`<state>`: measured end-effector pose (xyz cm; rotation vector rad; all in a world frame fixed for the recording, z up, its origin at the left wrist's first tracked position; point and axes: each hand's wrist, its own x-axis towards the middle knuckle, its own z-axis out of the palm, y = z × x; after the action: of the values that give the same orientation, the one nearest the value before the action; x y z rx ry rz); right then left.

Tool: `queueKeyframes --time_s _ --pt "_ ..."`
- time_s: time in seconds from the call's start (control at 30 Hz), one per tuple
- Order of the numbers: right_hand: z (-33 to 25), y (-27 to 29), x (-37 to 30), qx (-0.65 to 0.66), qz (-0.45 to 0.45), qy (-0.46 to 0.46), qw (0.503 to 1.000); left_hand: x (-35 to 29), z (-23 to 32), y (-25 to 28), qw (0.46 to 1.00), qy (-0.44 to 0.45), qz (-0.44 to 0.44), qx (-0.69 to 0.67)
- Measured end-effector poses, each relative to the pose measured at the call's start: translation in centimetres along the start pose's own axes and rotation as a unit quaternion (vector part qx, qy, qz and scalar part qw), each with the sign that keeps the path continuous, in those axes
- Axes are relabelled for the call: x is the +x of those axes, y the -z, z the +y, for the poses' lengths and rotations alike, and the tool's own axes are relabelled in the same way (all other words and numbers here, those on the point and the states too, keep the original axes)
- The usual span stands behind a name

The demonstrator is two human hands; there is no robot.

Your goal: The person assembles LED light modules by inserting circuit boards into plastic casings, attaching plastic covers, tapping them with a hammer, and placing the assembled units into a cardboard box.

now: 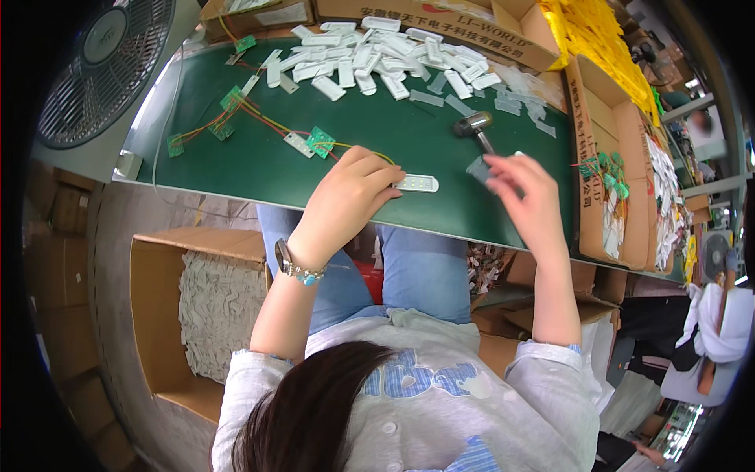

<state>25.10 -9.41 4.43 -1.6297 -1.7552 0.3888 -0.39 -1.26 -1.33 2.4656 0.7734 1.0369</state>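
My left hand [346, 193] pinches a small white lamp housing [418, 182] near the table's front edge. Several LEDs show on the strip inside it. Yellow and red wires run from under that hand to a green circuit board [320, 141] and a white LED strip [298, 144] lying to the left. Over the right part of the table, my right hand [525, 189] has its thumb and fingers closed on a clear plastic cover [477, 169], apart from the housing. Just beyond the fingers lies a hammer [473, 124], its handle end hidden by the hand.
White housings [377, 59] are heaped at the back, with loose clear covers [507, 104] to their right. More wired boards [230, 98] lie left. A fan [102, 63] stands far left. A carton [586, 189] of boards bounds the right; another carton [149, 315] sits below left.
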Motion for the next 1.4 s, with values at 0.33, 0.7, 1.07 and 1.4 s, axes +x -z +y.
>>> queueKeyframes --time_s 0.33,0.7,1.07,1.4 --pt "0.4 -3.0 -3.1 -0.181 0.025 0.114 0.976 0.1 -0.1 0.1 1.0 0.007 -0.007 -0.011" --pt "-1.2 -5.7 0.5 -0.11 0.015 0.204 0.973 0.2 0.3 0.5 0.998 0.05 -0.007 -0.024" --pt "-1.9 -6.6 0.9 -0.171 -0.02 0.237 0.956 0.3 0.4 0.7 0.999 0.039 -0.019 -0.017" --pt "-1.6 -1.2 -0.6 -0.311 0.047 0.057 0.948 0.2 0.0 0.6 1.0 0.004 -0.019 -0.007"
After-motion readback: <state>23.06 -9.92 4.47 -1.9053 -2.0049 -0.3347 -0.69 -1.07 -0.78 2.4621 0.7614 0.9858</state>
